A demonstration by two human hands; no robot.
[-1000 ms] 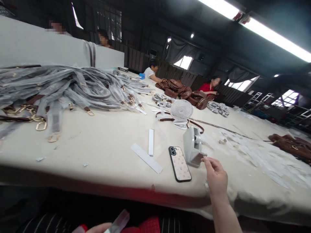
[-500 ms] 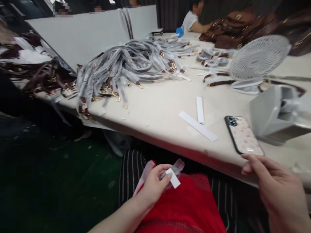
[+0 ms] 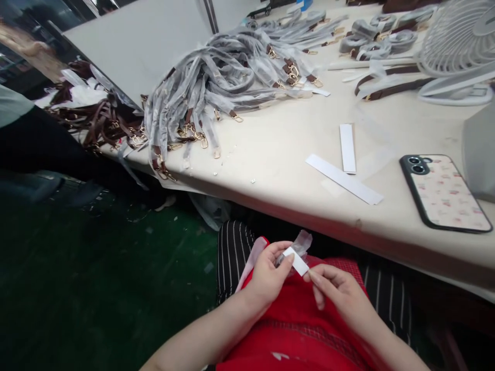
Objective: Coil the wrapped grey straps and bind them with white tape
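Note:
Over my lap, my left hand [image 3: 274,270] is closed on a small white paper strip [image 3: 296,262], its thumb pressing the strip from above. Clear plastic film [image 3: 302,242] sticks out beyond the fingers of that hand. My right hand [image 3: 335,288] pinches at the strip's near right corner with thumb and forefinger; whether it grips the paper firmly or only touches it I cannot tell. Below both hands lies red cloth [image 3: 286,330] over striped trousers.
On the table [image 3: 270,206] lie white strips [image 3: 344,179], a phone [image 3: 444,193], and a heap of plastic-wrapped straps [image 3: 209,82] with gold clasps. A fan [image 3: 460,38] stands at the right. Brown straps [image 3: 104,121] are piled at left, near a person's dark-clothed leg [image 3: 50,139].
My right hand has come from the table edge by the phone to the white strip in my left hand. The view has tilted down, and a person now shows at left.

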